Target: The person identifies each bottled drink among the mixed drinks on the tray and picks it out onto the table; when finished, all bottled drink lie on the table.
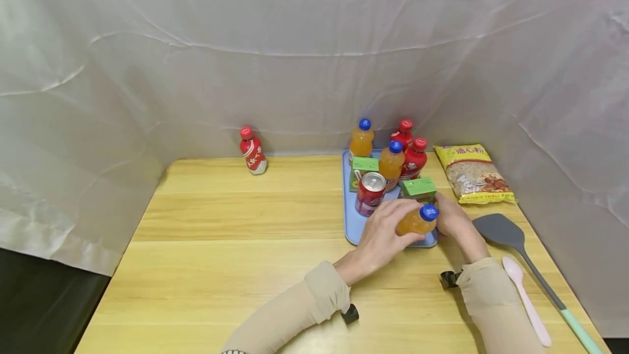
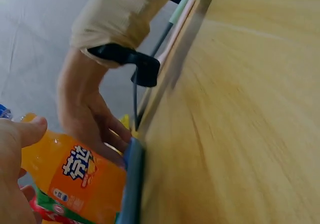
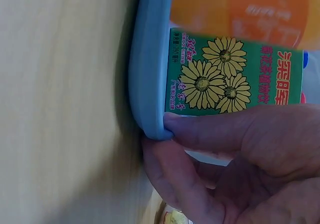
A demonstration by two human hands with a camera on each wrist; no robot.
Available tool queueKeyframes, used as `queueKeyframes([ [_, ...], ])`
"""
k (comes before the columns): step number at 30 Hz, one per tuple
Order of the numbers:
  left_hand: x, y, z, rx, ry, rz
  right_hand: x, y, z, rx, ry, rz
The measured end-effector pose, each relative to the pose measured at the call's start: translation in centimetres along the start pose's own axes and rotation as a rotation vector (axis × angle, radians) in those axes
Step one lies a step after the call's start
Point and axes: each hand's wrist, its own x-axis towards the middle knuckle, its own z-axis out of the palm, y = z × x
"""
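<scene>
My left hand grips an orange soda bottle with a blue cap, over the near part of a blue tray. In the left wrist view the orange label of that bottle shows, its base close to the tray rim. My right hand is at the tray's right side. The right wrist view shows its thumb and fingers pinching the tray's edge. A green drink carton with yellow flowers stands on the tray beside the right thumb.
The tray also bears a red can, another green carton, orange bottles and red bottles. One red bottle stands at back left. On the right lie a yellow pasta bag, a grey spatula and a pink spoon.
</scene>
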Motion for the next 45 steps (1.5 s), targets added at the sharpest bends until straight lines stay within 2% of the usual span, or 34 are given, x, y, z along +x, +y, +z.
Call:
queueKeyframes([
  [2, -0.1, 0.4, -0.6, -0.003, 0.003, 0.011, 0.0, 0.1, 0.0, -0.005, 0.002, 0.000],
  [4, -0.2, 0.9, -1.5, -0.022, 0.001, -0.006, 0.0, 0.2, -0.1, 0.013, -0.004, 0.005],
  [12, -0.1, 2.6, -6.5, -0.226, -0.036, -0.144, 0.0, 0.1, -0.3, 0.092, -0.052, 0.067],
  [17, 0.1, 2.4, -9.5, -0.282, -0.041, -0.228, 0.0, 0.1, -0.2, 0.149, -0.082, 0.095],
  [21, 0.5, 1.6, -12.0, -0.354, -0.007, -0.312, -0.2, 0.1, -0.3, 0.169, -0.084, 0.095],
  [25, 1.5, 0.3, -14.3, -0.388, 0.062, -0.380, -0.4, 0.1, -0.4, 0.178, -0.073, 0.076],
  [33, 3.2, -4.3, -17.8, -0.353, 0.198, -0.413, -0.5, 0.2, -0.4, 0.193, -0.070, 0.057],
  [39, 4.1, -8.0, -19.6, -0.304, 0.277, -0.469, -0.1, 0.1, -0.3, 0.199, -0.080, 0.065],
  [45, 4.5, -11.6, -20.9, -0.271, 0.325, -0.514, 0.2, -0.1, 0.0, 0.204, -0.089, 0.067],
])
